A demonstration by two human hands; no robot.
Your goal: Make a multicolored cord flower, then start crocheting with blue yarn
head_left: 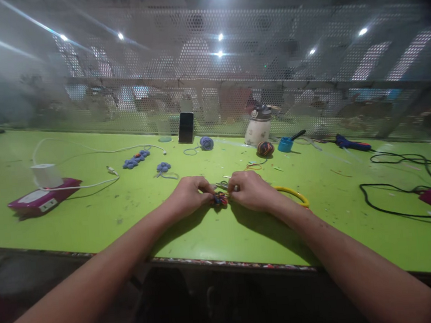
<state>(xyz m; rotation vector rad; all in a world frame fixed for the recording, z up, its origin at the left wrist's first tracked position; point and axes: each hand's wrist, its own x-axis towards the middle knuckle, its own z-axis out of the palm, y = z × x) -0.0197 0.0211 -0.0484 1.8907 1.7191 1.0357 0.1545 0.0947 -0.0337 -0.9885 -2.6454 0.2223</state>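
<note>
Now, at nine o'clock, a power strip [69, 186], its label [33, 196] too blurred to read; at six, the left hand's [190, 196] fingers clamp multicoloured yarn-work [220, 199], half hidden; the right hand [251, 191], grip impossible to tell, masks part of a yellow loop [294, 193] toward four.

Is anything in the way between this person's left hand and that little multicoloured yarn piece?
No, nothing visible: the left hand pinches the multicoloured yarn piece at its edge. The right hand is close on the other side, and the yellow loop lies farther right, not between them.
</note>
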